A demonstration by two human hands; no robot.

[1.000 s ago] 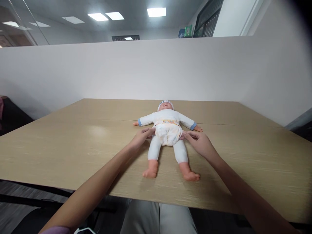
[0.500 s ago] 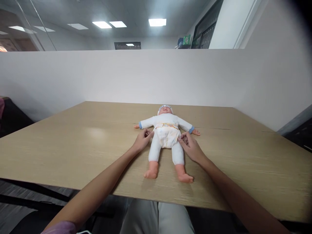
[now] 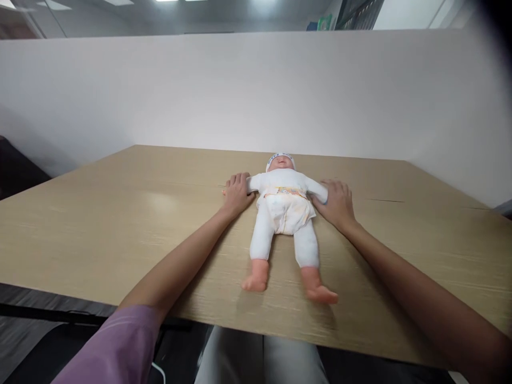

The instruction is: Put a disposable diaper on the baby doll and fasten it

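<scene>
A baby doll [image 3: 282, 177] in a white outfit and a white patterned headband lies on its back on the wooden table [image 3: 140, 234], head away from me and bare feet toward me. Around its waist sits a white diaper [image 3: 287, 213] with an orange-patterned band. My left hand [image 3: 239, 194] is closed over the doll's arm on the left, covering the cuff and most of the doll's hand. On the other side my right hand [image 3: 338, 205] wraps the doll's other forearm, its thumb near the diaper's edge. Both doll hands are mostly hidden.
Behind the table's far edge rises a white partition wall [image 3: 224, 90]. A dark chair back [image 3: 20, 168] stands beyond the table at the left. The table's near edge runs just above my lap, and a white cable [image 3: 160, 370] hangs below it.
Both hands have left the sides of the diaper, moved outward and up, and closed on the doll's arms. The doll's arms are less spread. The camera has tilted down.
</scene>
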